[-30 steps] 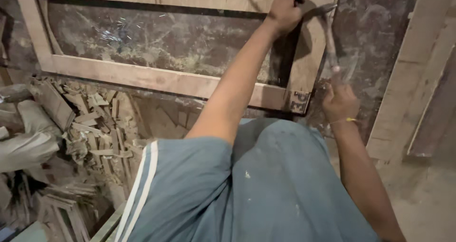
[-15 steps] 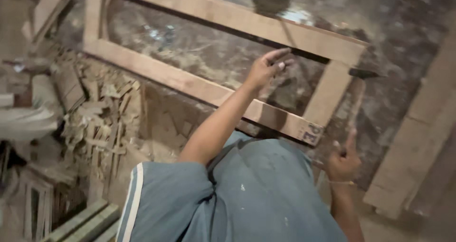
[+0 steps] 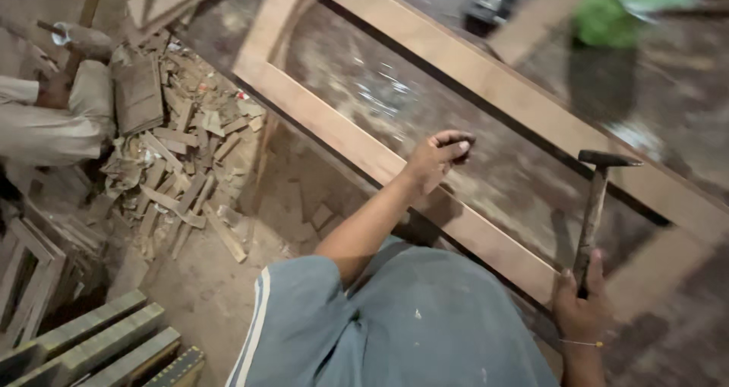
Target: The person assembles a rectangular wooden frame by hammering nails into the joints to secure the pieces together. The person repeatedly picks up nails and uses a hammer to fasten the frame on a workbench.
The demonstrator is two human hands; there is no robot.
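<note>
A large wooden frame [image 3: 345,132] lies on the dusty stone floor in front of me. My left hand [image 3: 439,156] hovers just over its near rail, fingers curled shut; whether something small is pinched in them I cannot tell. My right hand [image 3: 581,305] grips the handle of a hammer [image 3: 594,205] at its lower end. The hammer stands upright, its dark head up, above the frame's near right corner. My knee in blue-grey cloth [image 3: 410,326] fills the bottom of the view.
A heap of wood scraps [image 3: 182,159] lies left of the frame. Another person's beige sleeve [image 3: 45,129] shows at the far left edge. Moulded wooden strips [image 3: 99,345] lie at the bottom left. A blurred green thing [image 3: 634,3] sits at the top right.
My left hand has come down from the frame's far corner to its near rail. The hammer has swung from the corner to upright on the right. My view has turned leftward.
</note>
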